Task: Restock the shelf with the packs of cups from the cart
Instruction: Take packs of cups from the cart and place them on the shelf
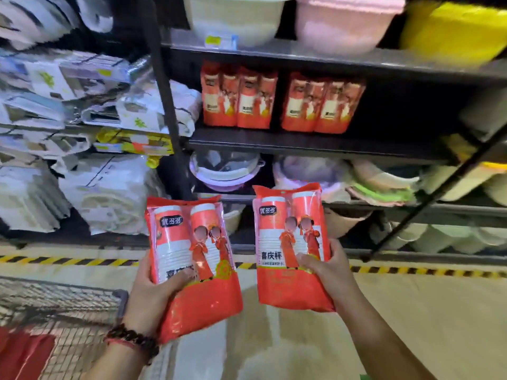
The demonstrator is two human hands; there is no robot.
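left hand [153,294] is gripping the left pack of cups [192,259] around its lower half, thumb lying across the front. right hand [326,272] is clamping the right pack of cups [290,242] at its lower right edge. both packs are being held upright in the air, below the shelf [315,145], where the stocked packs [279,102] are standing in two groups with a gap between and dark open space to their right. judging by the look, they're handling light, film is glossy and probably slippery, cups inside are crushable, so holding the stacked body beats pinching the loose film ends. cart [60,305] is cut off at the lower left, its contents are showing only as a red blur. shelf depth behind the stocked packs is too dark to read.
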